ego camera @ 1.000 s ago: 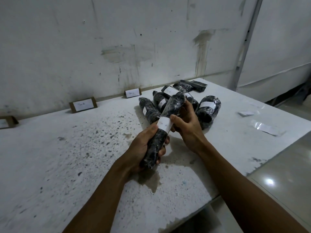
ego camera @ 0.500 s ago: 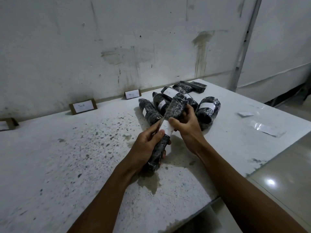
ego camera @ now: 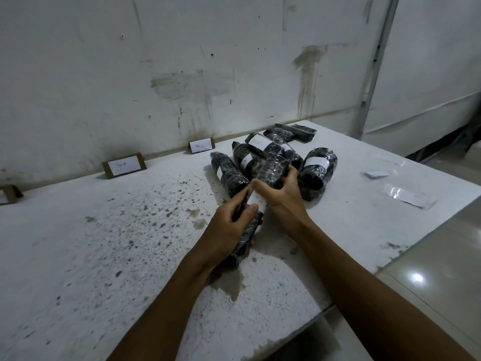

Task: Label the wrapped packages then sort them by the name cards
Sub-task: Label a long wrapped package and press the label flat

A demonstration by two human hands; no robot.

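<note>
A long black wrapped package (ego camera: 270, 169) is held slanted above the table, a white label (ego camera: 257, 201) round its middle. My left hand (ego camera: 229, 230) grips its lower half, thumb on the label's edge. My right hand (ego camera: 282, 196) grips the upper half, thumb pressing the label. Behind lies a pile of several black wrapped packages (ego camera: 316, 170), most with white labels. Against the wall stand name cards: one (ego camera: 124, 165) at left, one (ego camera: 200, 145) near the pile, and a third (ego camera: 9, 194) at the far left edge.
The speckled white table (ego camera: 104, 243) ends close on my right, where a glossy floor (ego camera: 429, 282) begins. Loose label backing strips (ego camera: 406, 195) and a small paper scrap (ego camera: 376, 174) lie on the table's right side. A metal post (ego camera: 374, 63) rises behind.
My left thumb has slid up onto the label and both hands have turned the package slightly. The label has rolled further round the package.
</note>
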